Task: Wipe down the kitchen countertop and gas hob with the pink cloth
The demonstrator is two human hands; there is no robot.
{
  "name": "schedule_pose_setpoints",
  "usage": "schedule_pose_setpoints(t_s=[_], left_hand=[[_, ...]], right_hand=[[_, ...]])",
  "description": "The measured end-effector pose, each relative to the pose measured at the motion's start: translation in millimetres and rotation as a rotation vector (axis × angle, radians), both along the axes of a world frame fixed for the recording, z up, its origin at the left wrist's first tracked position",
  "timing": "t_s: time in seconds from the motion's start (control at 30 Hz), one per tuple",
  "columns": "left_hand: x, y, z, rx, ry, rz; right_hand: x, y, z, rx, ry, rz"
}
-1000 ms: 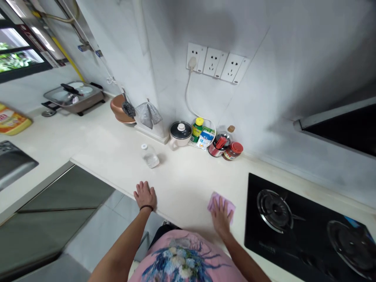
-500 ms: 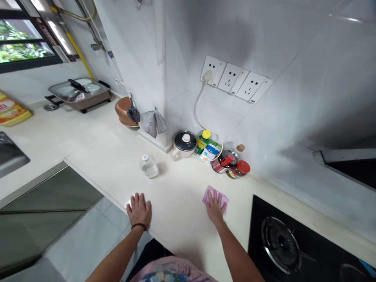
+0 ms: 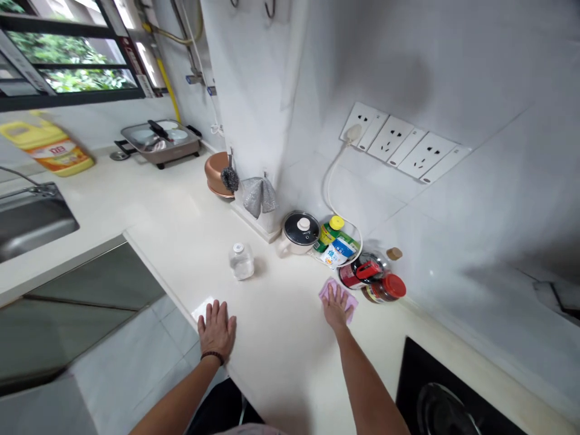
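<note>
On the desk [image 3: 281, 338], right hand [image 3: 336, 307] spread, pressing cloth [image 3: 353, 301]; left hand [image 3: 217, 331] flat, empty; overreaching could topple the red-lidded jar [image 3: 383, 289].

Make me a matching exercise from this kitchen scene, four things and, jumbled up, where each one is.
Things
1. pink cloth
2. clear bottle with white cap
3. left hand
4. round copper-coloured pan

Places
A. partly hidden by the dark wiry scrubber
B. flat at the front edge of the white counter
C. under the right hand
D. standing just beyond the left hand

Pairs: 1-C, 2-D, 3-B, 4-A
</note>
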State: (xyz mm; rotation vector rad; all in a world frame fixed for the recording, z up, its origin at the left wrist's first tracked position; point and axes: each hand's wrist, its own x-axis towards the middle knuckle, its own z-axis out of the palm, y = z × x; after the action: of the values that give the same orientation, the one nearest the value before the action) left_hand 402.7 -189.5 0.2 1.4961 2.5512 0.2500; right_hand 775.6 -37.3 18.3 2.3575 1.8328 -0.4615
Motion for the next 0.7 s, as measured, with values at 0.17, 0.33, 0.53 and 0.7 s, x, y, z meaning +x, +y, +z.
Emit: schedule_pose_setpoints(t_s=[0.17,0.33,0.53,0.7], left_hand=[[0.1,0.3,-0.2,0.01,-0.007,-0.002],[0.2,-0.4,-1.2,0.008,-0.009,-0.005],[0.4,-0.9,-0.3,0.019,-0.03,0.002],[-0.8,-1.9,-0.9,0.021,-0.055,-0.001]], right_hand=[[-35.1,-63.2,-18.0,0.009,-0.148,0.168],[-48.9,-85.1,-23.7,-0.018,-0.224,0.238],[-52.1,-25.5,-9.9,-0.05,-0.18,0.249],[-66.2,42.1,-5.7,-0.036,-0.066,0.213]])
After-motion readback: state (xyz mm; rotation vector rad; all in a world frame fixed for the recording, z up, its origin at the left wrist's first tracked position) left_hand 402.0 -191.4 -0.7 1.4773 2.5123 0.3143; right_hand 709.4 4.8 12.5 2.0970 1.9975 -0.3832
